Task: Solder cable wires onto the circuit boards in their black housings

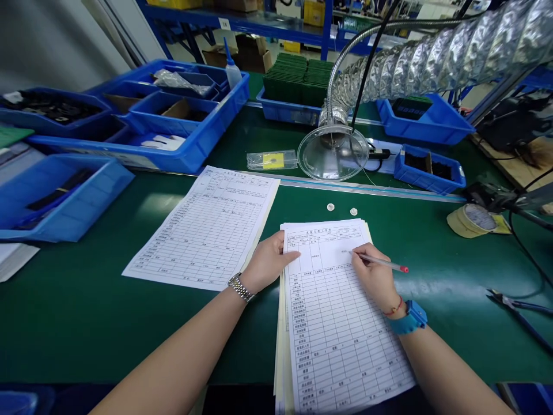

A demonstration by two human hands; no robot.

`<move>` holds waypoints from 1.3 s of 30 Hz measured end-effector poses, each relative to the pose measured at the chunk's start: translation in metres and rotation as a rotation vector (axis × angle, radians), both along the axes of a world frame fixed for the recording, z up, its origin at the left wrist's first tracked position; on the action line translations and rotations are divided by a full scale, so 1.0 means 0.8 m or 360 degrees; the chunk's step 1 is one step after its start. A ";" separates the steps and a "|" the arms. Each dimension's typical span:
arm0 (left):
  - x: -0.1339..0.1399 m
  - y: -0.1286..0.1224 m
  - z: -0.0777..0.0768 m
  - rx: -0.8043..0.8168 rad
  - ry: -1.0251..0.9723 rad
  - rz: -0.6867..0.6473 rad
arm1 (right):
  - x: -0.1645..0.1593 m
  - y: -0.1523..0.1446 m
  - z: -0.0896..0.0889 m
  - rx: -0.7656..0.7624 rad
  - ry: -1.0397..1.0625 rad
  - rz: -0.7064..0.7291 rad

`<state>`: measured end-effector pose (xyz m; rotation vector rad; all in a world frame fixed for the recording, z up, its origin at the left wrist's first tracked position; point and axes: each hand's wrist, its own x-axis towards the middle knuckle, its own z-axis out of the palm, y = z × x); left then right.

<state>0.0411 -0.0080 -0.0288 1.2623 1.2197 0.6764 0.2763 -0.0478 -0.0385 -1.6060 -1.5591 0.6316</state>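
Note:
A stack of printed forms (345, 323) lies in front of me and reaches over the near table edge. My right hand (374, 276) is closed round a red-capped pen (389, 264), its tip at the upper right part of the top form. At the stack's upper left edge, my left hand (268, 259) grips the papers, thumb on top and the other fingers partly hidden beneath or beside them. Another printed form (199, 230) rests flat to the left, close to my left wrist. Two small round pale pieces (330, 207) sit just beyond the stack.
A flexible foil duct with a clear hood (332, 154) hangs over the bench. Blue bins (190, 153) stand left and back; green boards (298, 78) fill one. Pliers (514, 302) lie at right, near a round yellowish container (464, 222). A clear packet (272, 160) lies behind.

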 end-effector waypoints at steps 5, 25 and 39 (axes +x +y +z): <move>-0.003 -0.001 0.004 0.0008 -0.0313 0.0001 | 0.032 -0.010 0.019 0.0135 0.0252 -0.0230; 0.002 -0.008 0.012 0.0139 -0.0666 0.0005 | 0.071 -0.092 0.044 -0.0682 0.0771 -0.0327; -0.034 0.029 -0.013 0.0712 0.0865 -0.0101 | 0.361 -0.064 0.021 -0.0082 -0.1341 -0.0617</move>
